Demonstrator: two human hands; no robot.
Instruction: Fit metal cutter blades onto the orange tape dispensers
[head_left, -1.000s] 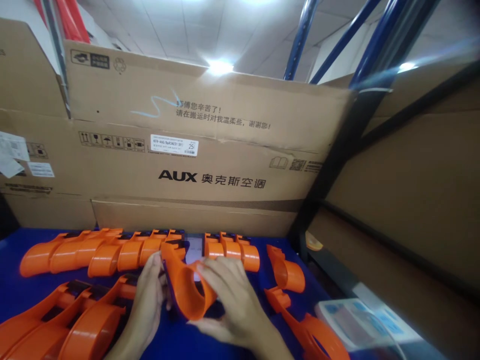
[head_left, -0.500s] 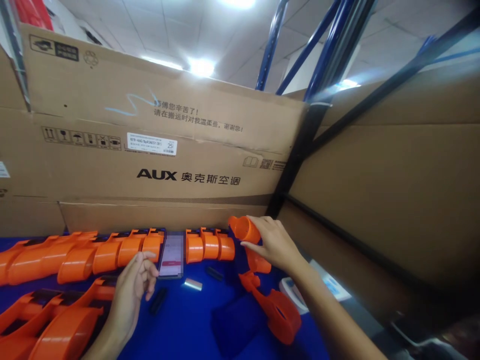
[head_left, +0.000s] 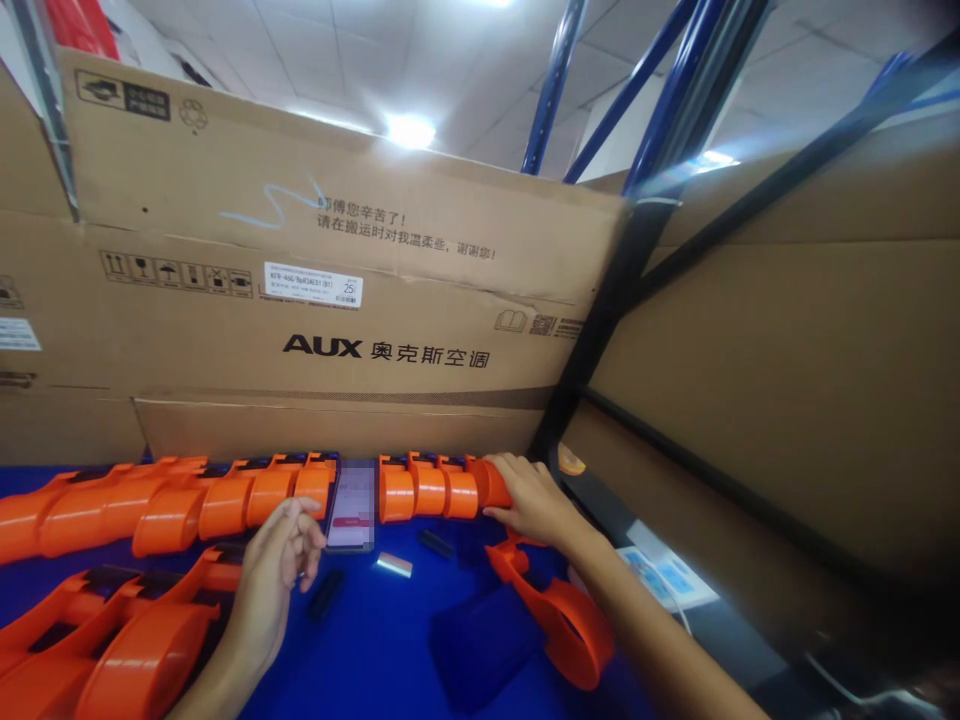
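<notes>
My right hand [head_left: 529,500] grips an orange plastic piece with a rounded, cup-like band [head_left: 491,482], at the right end of the back row. Beside it stand several matching orange pieces [head_left: 429,492] with dark parts on top. My left hand [head_left: 285,545] hovers over the blue surface with loosely curled fingers and nothing visible in them. Just right of it a phone [head_left: 351,510] with a lit, partly blurred screen leans within the row. Below my right hand lies another orange piece [head_left: 574,630] on its side, its ring opening showing.
More orange pieces [head_left: 146,650] stand at front left, and the back row continues left [head_left: 169,520]. Small dark items [head_left: 435,543] and a silvery strip [head_left: 394,565] lie on the blue surface [head_left: 360,650]. A large cardboard box [head_left: 225,350] forms the back; a dark rack post [head_left: 592,350] rises at right.
My right hand has brought the orange piece down and left against the end of the back row. The left hand has hardly moved; the view has shifted slightly.
</notes>
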